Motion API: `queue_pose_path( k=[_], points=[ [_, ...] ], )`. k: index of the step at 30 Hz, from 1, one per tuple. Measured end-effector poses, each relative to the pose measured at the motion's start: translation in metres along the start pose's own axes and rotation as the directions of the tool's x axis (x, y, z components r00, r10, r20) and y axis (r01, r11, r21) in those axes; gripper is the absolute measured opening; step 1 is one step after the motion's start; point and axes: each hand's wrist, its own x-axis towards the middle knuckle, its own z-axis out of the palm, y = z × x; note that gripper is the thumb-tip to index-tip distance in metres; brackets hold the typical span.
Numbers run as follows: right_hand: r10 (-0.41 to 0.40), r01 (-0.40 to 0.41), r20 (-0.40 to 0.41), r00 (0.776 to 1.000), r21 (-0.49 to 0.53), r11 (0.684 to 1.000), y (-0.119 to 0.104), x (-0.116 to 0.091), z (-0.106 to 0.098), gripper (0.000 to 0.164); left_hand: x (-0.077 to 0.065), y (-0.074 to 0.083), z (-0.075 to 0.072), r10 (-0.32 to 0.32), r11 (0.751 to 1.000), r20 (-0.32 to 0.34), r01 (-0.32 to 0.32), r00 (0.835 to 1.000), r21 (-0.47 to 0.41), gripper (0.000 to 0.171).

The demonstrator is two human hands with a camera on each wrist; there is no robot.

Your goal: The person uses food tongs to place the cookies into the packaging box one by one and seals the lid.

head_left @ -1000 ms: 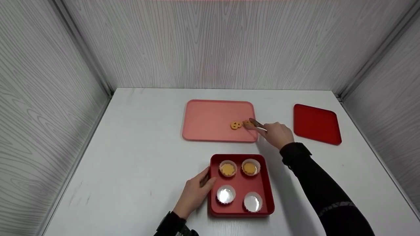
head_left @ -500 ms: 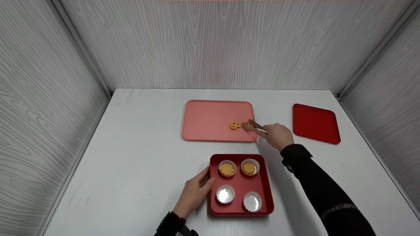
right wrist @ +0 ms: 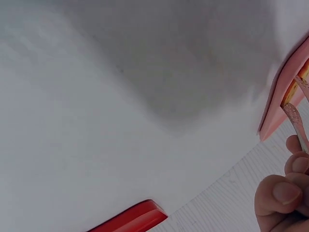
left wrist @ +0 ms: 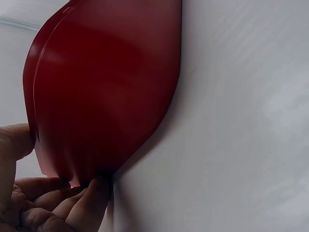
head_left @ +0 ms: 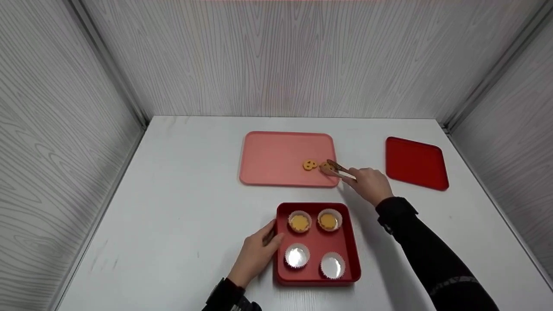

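Observation:
My right hand point(head_left: 370, 183) holds small metal tongs point(head_left: 345, 172) over the right end of a pink tray point(head_left: 272, 157). A pretzel-shaped cookie point(head_left: 327, 167) lies between the tongs' tips, and a second pretzel-shaped cookie point(head_left: 309, 164) is just left of it. In the right wrist view the tongs point(right wrist: 294, 118) straddle a cookie at the tray's edge. At the left side of a deep red square box point(head_left: 313, 242), my left hand point(head_left: 255, 255) has its thumb on the rim and fingers curled against the outer wall point(left wrist: 96, 96). Inside sit paper cups, two with yellow cookies point(head_left: 299, 223), two bare.
A flat red tray or lid point(head_left: 417, 163) lies on the white table point(head_left: 181, 224) at the far right. Grey wood-grain panels point(head_left: 276, 60) enclose the table at the back and sides.
My right hand has drawn slightly nearer and to the right, and the cookie between the tongs' tips shows more. The left hand and the box stay in place.

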Motion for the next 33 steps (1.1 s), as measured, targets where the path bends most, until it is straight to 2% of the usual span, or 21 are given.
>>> queue_pose_path(
  k=[8, 15, 22, 33],
  points=[
    [-0.037, 0.037, -0.05, 0.998, -0.004, 0.999, -0.001, -0.013, 0.0, 0.027, -0.001, 0.003, 0.0, -0.006, 1.0, 0.005, 0.006, 1.0, 0.002, 0.065],
    [-0.088, 0.09, -0.123, 0.989, 0.018, 0.996, -0.005, -0.027, -0.008, 0.027, -0.001, 0.004, 0.0, -0.005, 1.0, -0.004, 0.005, 1.0, 0.008, 0.064],
    [-0.174, 0.176, -0.215, 0.961, -0.012, 0.984, -0.009, -0.041, -0.018, 0.026, 0.0, 0.005, 0.0, -0.009, 1.0, -0.002, 0.009, 1.0, 0.024, 0.064],
    [-0.263, 0.264, -0.297, 0.918, -0.037, 0.964, -0.019, -0.066, -0.039, 0.031, 0.0, 0.004, 0.0, -0.006, 1.0, 0.0, 0.006, 1.0, 0.012, 0.066]
  ],
)
